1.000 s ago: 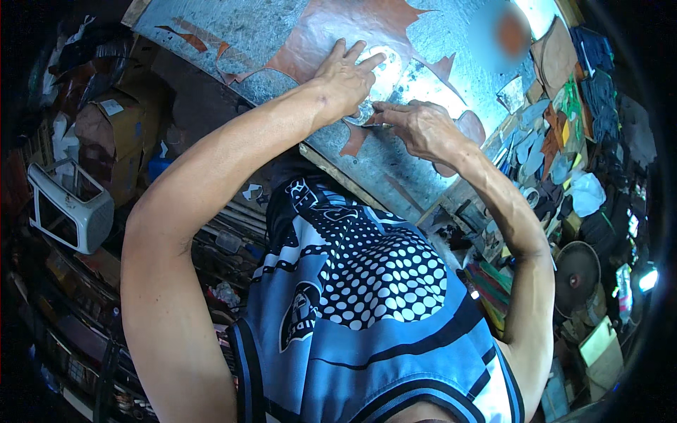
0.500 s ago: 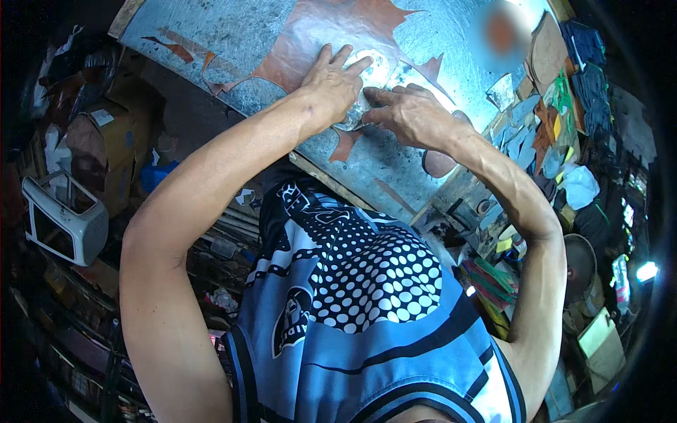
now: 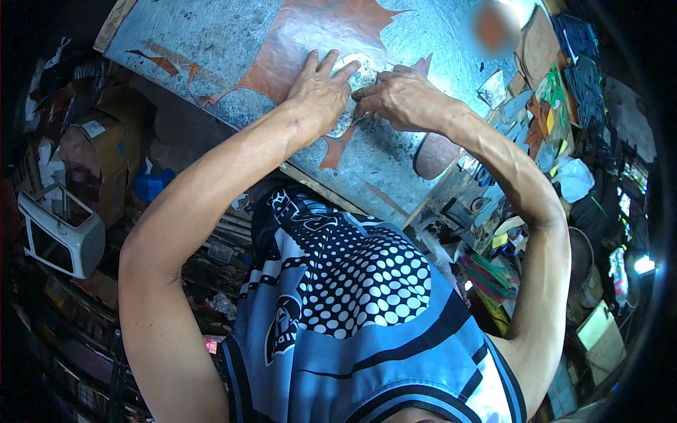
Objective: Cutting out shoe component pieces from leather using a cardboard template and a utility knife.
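Note:
A large reddish-brown piece of leather [image 3: 331,32] lies on the grey metal-looking tabletop [image 3: 211,42]. Over its near part rests a pale, curved flat piece [image 3: 364,68], apparently a template. My left hand [image 3: 317,92] presses down at its left side, fingers stretched and spread. Against its right edge sits my right hand [image 3: 409,100], fingers bent and drawn together; whatever they may grip is hidden. A small brown leather scrap [image 3: 336,148] lies nearer me, below both hands. Beside my right wrist is a brown rounded flat piece [image 3: 435,155].
Thin leather offcuts [image 3: 161,63] lie at the table's left. Stacked brown pieces [image 3: 539,46] and many coloured scraps [image 3: 518,120] crowd the right side. On the left stand a cardboard box [image 3: 99,151] and a white frame-like object [image 3: 67,236]. A blurred round patch covers something at far right.
My right hand has shifted a little farther away along the pale piece's right edge. The left hand keeps pressing. The whole view has tilted slightly, moving the table leftward.

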